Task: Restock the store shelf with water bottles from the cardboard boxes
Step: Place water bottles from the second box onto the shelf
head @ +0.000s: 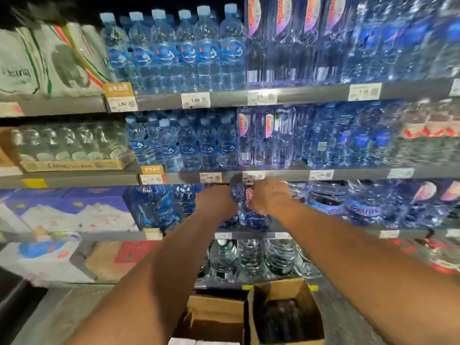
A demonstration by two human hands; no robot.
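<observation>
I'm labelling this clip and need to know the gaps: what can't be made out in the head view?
Head view only:
- Left hand and right hand: motion blur smears the fingers, so neither grip on the bottle between them is readable.
- Right cardboard box: contents dark and blurred; no bottle count possible.
- Left cardboard box: cut off by the bottom edge.
- Price tag above the hands: blurred, unreadable.

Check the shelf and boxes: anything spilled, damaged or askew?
Nothing stands out: the bottle rows stand upright, no spill shows, both cardboard boxes sit open. The right hand grips a bottle; blur hides fine detail.
</observation>
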